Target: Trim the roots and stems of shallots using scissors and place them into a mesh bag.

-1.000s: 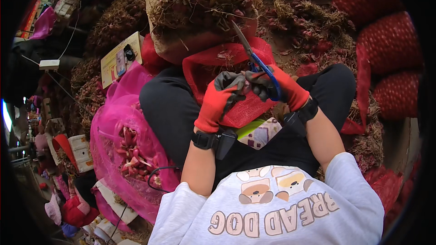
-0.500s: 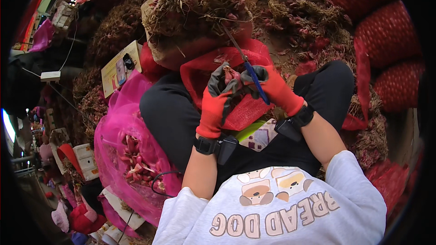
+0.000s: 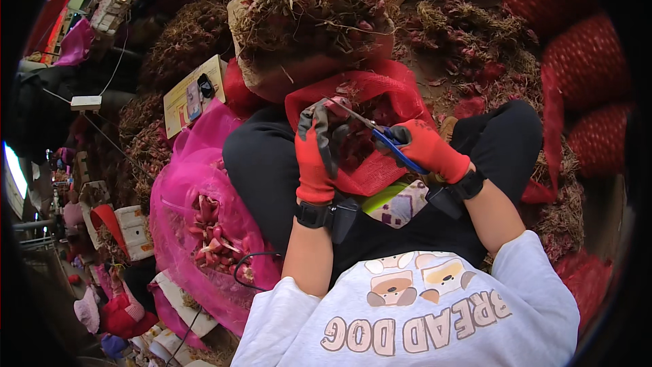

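Observation:
Both my hands wear red gloves with dark grey fingers. My left hand (image 3: pixel 316 151) is closed around a pinkish shallot (image 3: pixel 341 103), whose lower part the fingers hide. In my right hand (image 3: pixel 426 148) is a pair of scissors (image 3: pixel 402 153) with blue handles. Their metal blades point up and left, with the tips beside the shallot. An open red mesh bag (image 3: pixel 372 175) lies in my lap beneath both hands, with dark reddish bits inside. Left of my leg, a bright pink mesh bag (image 3: pixel 175 221) holds several trimmed shallots (image 3: pixel 216 234).
A container (image 3: pixel 272 80) heaped with dry-stemmed shallots (image 3: pixel 312 10) stands ahead of me. More untrimmed shallots (image 3: pixel 468 37) cover the ground to its right. Full red mesh sacks (image 3: pixel 581 61) line the far right. A phone (image 3: pixel 194 100) rests on a yellowish board (image 3: pixel 178 105) at the left.
My hands have moved apart. The right hand has drawn back to the right and turned the scissors so their blades reach toward the shallot in my left hand. The view has shifted slightly.

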